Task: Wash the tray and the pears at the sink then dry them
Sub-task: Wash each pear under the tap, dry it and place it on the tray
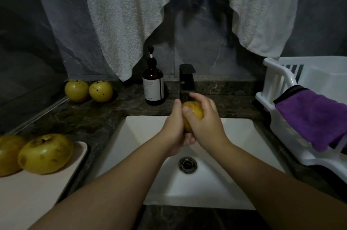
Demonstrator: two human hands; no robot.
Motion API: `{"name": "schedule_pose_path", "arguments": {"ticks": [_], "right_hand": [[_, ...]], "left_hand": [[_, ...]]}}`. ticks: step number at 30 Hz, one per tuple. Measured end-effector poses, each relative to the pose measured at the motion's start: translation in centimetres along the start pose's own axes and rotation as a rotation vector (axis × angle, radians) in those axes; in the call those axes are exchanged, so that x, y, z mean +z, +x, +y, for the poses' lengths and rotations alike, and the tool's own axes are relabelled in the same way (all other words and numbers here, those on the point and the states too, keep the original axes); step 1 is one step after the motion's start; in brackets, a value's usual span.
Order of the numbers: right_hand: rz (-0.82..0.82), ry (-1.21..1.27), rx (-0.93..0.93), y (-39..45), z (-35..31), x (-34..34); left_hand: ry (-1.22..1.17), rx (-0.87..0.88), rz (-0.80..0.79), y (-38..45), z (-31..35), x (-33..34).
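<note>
Now both hands [187,126] gripping pear [194,112] below faucet [185,81], over sink [234,135]

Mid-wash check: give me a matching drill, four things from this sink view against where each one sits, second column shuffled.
Things:
1. pear in hand
2. purple cloth
3. soap bottle
4. two large pears

Places:
A. on the tray at the near left
B. draped over the rim of the white drying rack
C. held by the left hand and right hand over the sink
D. on the counter just left of the black faucet

Pairs: 1-C, 2-B, 3-D, 4-A
</note>
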State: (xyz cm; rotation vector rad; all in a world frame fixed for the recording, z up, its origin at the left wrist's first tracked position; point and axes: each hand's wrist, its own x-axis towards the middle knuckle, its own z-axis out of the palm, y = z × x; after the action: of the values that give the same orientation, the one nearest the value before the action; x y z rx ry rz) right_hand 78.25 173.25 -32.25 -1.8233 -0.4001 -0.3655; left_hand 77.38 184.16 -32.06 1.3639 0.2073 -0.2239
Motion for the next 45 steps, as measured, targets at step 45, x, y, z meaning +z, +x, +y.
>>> {"name": "schedule_pose_path", "arguments": {"ticks": [45], "right_hand": [[-0.251,0.687,0.389,1.3,1.7,-0.8]], "left_hand": [[-0.503,-0.249,-0.027,-0.1,0.4,-1.9]]}}
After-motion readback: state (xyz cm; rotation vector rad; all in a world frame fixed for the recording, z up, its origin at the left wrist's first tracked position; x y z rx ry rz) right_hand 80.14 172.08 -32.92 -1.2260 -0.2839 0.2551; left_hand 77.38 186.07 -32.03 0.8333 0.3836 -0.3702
